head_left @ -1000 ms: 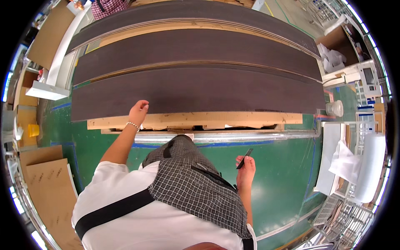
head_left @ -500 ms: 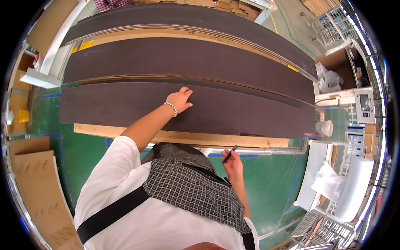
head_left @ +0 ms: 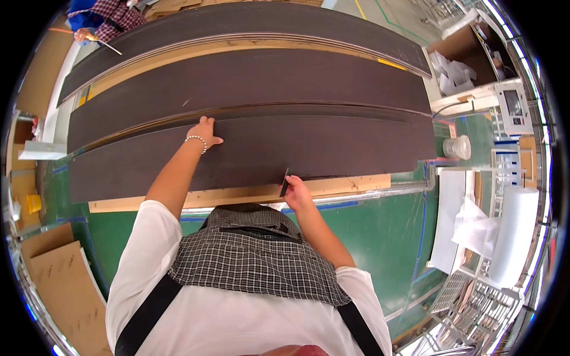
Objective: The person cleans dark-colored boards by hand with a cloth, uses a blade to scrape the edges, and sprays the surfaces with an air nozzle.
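Note:
A long dark brown board (head_left: 332, 145) lies closest to me, on light wooden supports. My left hand (head_left: 205, 132) rests at its far edge, left of the middle, thumb spread and fingers reaching to the edge; a beaded bracelet is on the wrist. At the board's near edge, my right hand (head_left: 297, 194) pinches a small, flat dark strip-like tool (head_left: 285, 183), which stands nearly upright. Whether the tool touches the board edge I cannot tell. Beyond lie a second dark board (head_left: 255, 77) and a third (head_left: 237, 21), parallel to the first.
At the upper left, another person's hand (head_left: 83, 35) holds a thin rod over the farthest board. A light wooden beam (head_left: 344, 185) juts out under the near board. To the right are a white bucket (head_left: 457, 147), a roll of white wrap (head_left: 513, 237) and a box with white sheets (head_left: 469, 53).
My right hand has come up to the near board's edge with the tool. My left hand has slid left along the far edge. The other person's hand and rod have come into view.

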`<state>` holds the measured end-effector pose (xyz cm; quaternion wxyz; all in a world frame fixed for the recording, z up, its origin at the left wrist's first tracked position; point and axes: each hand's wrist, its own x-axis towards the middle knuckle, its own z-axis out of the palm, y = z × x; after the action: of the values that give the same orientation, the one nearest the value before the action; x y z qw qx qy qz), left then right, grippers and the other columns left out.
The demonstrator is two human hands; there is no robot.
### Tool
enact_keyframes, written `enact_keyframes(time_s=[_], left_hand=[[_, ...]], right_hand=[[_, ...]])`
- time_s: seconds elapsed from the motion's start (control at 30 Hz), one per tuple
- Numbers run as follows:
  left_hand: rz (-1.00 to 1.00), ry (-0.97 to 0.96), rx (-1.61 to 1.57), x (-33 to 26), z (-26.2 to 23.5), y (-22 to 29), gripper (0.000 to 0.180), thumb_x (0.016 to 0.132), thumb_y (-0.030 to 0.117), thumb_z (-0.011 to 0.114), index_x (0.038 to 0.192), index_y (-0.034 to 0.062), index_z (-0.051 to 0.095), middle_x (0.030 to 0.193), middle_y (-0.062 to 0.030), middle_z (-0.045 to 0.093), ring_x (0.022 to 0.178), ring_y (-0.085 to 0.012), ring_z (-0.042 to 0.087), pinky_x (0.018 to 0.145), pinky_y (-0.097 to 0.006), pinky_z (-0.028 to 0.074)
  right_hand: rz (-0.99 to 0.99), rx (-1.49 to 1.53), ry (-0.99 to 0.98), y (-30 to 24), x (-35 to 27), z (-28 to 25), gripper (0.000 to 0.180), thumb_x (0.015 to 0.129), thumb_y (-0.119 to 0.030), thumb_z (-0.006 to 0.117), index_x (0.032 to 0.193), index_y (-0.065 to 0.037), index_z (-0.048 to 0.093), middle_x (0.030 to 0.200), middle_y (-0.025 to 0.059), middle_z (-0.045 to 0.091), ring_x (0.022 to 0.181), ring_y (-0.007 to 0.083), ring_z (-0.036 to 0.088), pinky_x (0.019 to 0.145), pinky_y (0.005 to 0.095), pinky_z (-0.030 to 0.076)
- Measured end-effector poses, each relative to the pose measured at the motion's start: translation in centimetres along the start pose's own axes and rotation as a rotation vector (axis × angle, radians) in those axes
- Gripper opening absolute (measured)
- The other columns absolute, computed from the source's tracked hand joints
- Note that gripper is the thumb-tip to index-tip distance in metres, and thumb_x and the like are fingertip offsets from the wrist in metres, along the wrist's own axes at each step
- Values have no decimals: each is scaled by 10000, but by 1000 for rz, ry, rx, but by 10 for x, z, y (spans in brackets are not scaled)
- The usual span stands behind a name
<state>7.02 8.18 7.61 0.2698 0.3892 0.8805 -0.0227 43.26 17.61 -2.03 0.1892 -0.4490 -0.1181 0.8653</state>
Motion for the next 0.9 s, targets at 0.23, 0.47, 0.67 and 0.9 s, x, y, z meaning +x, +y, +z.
enact_keyframes(time_s=[0.23, 0.47, 0.67, 0.9], left_hand=[[17, 17, 4, -8, 4, -3, 691, 738, 408, 794, 1285, 77, 532, 1298, -123, 502, 1180, -329, 564, 976, -430, 485], [55, 32, -13, -43, 24, -5, 564, 750, 403, 783, 1176, 101, 569, 1195, -106, 537, 1098, -316, 602, 900, -432, 512], [93, 79, -11, -47, 29, -18, 503, 792, 385, 748, 1188, 136, 563, 1189, -79, 532, 1071, -303, 614, 873, -429, 522], [115, 121, -11, -70, 39, -41, 558, 863, 369, 676, 1345, 162, 485, 1390, -52, 451, 1082, -299, 621, 865, -431, 531]], right_hand=[[4, -112, 51, 11, -31, 3, 139, 892, -73, 628, 977, -122, 529, 915, 27, 646, 854, 199, 645, 770, 357, 523], [70, -111, 117, 26, -71, -13, 96, 903, -70, 607, 969, -122, 560, 919, 35, 633, 841, 208, 624, 748, 375, 547], [42, -135, 119, 27, -78, -3, 52, 898, -85, 611, 921, -108, 571, 876, 31, 637, 812, 203, 619, 733, 359, 542], [98, -132, 147, 23, -71, -6, 145, 884, -58, 620, 1017, -77, 565, 946, 83, 635, 878, 269, 624, 800, 430, 557]])
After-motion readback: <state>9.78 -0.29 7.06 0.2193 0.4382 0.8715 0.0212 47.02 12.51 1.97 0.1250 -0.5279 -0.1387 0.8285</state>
